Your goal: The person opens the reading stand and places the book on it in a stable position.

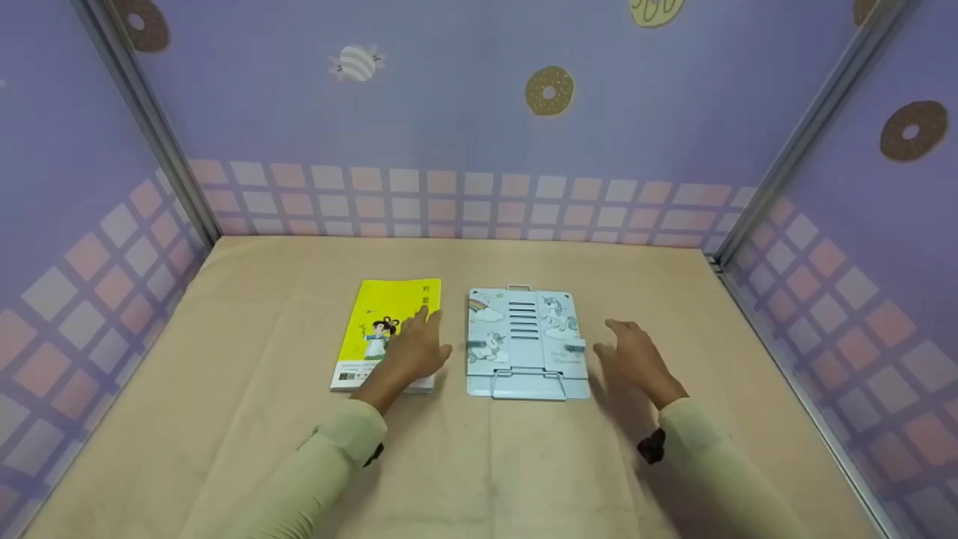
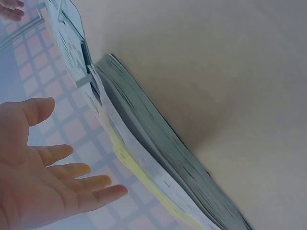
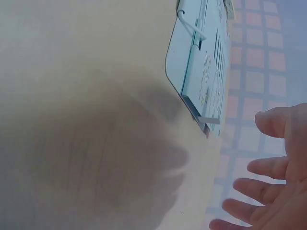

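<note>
Beige cloth [image 1: 516, 464] bears yellow book [image 1: 389, 303] under left hand [image 1: 415, 350], bookstand [image 1: 527, 350] beside right hand [image 1: 636, 359], both with fingers extended

This is a small three-sided booth. Straight ahead of the left fingers [image 1: 421, 318] and right fingers [image 1: 615, 331] stands a lilac wall panel [image 1: 449, 127] printed with brown doughnuts [image 1: 549, 106] and pink-and-white checks [image 1: 479, 203]; grey metal corner posts [image 1: 153, 123] rise farther out, and a beige cloth-covered tabletop [image 1: 524, 464] spreads beneath.
</note>
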Available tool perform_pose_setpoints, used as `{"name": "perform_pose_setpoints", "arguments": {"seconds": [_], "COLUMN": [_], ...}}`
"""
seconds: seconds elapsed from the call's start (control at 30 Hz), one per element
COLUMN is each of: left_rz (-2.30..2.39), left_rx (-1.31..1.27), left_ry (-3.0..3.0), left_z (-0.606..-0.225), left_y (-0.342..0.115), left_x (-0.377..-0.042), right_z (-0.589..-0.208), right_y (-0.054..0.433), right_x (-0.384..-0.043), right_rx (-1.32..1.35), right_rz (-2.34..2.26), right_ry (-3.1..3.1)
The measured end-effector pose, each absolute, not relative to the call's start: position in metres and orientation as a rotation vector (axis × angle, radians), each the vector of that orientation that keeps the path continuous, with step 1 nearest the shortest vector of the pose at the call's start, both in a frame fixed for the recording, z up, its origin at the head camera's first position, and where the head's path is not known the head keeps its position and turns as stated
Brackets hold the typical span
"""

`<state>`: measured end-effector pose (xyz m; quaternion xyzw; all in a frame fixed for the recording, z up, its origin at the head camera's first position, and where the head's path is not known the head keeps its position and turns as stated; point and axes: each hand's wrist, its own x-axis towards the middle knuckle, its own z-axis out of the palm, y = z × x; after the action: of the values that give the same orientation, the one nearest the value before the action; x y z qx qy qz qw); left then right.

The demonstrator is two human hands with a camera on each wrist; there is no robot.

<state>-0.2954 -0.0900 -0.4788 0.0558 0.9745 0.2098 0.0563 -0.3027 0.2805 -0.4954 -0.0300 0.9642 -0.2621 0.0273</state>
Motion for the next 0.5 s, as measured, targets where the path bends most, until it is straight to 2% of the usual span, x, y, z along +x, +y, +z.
{"name": "perform_pose_setpoints", "arguments": {"seconds": [0.5], "left_rz": [0.777], "left_rx": [0.243], "left_ry": [2.85], "left_z": [-0.479], "left_y": [-0.051], "left_x": [-0.285], "right_z": [-0.499], "right_y": [0.251], "right_x": [-0.3], "right_rx": [-0.153], "right_rz": [-0.84], "right_ry": [2.923]}}
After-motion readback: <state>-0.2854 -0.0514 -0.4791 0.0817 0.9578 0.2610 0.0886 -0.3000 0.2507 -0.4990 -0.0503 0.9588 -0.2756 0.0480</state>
